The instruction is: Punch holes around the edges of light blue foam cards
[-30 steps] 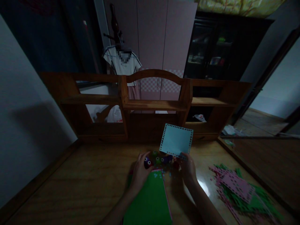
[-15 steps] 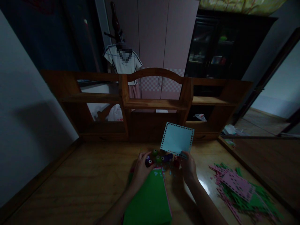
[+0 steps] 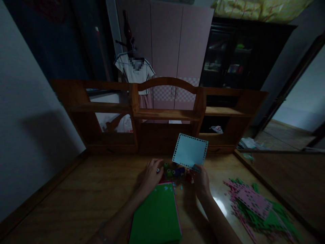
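Note:
My right hand (image 3: pixel 201 181) pinches the lower edge of a light blue paper card (image 3: pixel 190 150), whose border is lined with small punched holes. The card is raised and tilted above the table. Close under that hand sits a small red piece (image 3: pixel 188 177). My left hand (image 3: pixel 151 174) curls its fingers round a small dark craft punch (image 3: pixel 157 170) with a white ring; its fingers partly hide it. Between the hands lie green punches (image 3: pixel 169 173) and a purple punch (image 3: pixel 179 171). A green paper stack (image 3: pixel 157 213) with a pink edge is below, with light blue bits (image 3: pixel 166 188) on it.
On the right lies a heap of pink and green paper strips (image 3: pixel 264 217) under a punched pink card (image 3: pixel 254 201). A wooden shelf unit (image 3: pixel 166 114) stands along the table's back. A wall (image 3: pixel 30 135) borders the left side.
My left hand has shifted over the dark punch and covers more of it. My right hand still holds the blue card in much the same pose. The whole view has shifted slightly.

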Tool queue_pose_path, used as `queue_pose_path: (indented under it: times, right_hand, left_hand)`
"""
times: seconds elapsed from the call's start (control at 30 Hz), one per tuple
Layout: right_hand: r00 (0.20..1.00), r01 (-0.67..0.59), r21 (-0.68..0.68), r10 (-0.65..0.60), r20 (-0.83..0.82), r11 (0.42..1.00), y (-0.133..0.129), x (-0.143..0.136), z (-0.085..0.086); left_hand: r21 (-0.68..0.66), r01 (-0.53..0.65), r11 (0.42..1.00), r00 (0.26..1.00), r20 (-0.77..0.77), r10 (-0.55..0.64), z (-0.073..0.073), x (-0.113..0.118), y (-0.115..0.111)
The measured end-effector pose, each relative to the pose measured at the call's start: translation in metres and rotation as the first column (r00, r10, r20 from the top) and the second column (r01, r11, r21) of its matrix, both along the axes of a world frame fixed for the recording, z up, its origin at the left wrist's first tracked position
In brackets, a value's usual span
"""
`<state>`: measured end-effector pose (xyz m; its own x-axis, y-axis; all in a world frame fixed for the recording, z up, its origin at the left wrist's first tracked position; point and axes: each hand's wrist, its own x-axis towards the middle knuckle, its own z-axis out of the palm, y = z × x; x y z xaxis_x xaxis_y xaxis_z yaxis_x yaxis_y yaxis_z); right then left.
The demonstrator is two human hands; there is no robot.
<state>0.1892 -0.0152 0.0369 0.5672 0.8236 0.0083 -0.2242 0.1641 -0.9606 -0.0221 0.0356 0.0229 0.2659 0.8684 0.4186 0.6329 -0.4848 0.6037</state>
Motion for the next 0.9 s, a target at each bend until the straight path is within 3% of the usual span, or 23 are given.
queue_pose_path:
  times: [0.13,0.27,0.43,0.63,0.77,0.9]
  right_hand:
    - [0.997,0.003,0.002,-0.002,-0.072,1.000,0.001,0.000,0.003]
    - [0.999,0.019,0.006,-0.019,-0.030,1.000,-0.001,-0.002,0.009]
    - [0.988,0.023,-0.001,-0.022,-0.151,1.000,-0.004,-0.004,0.018]
    - [0.991,-0.002,0.013,0.003,-0.136,1.000,-0.006,-0.007,0.019]
    - [0.991,-0.020,0.012,0.021,-0.134,1.000,-0.006,-0.007,0.021]
    - [0.997,-0.032,0.029,0.034,-0.071,0.999,-0.005,-0.005,0.019]
  left_hand:
    - [-0.033,0.078,0.996,0.981,-0.176,-0.082,0.004,0.008,0.020]
    - [-0.062,0.097,0.993,0.953,-0.281,-0.111,-0.007,0.012,0.037]
    - [0.005,0.125,0.992,0.948,-0.296,-0.118,-0.015,0.009,0.047]
    - [-0.032,0.128,0.991,0.947,-0.293,-0.131,-0.017,0.011,0.052]
    - [0.012,0.135,0.991,0.975,-0.180,-0.131,-0.014,0.010,0.055]
    - [0.009,0.072,0.997,0.981,0.178,-0.072,0.009,0.006,0.048]
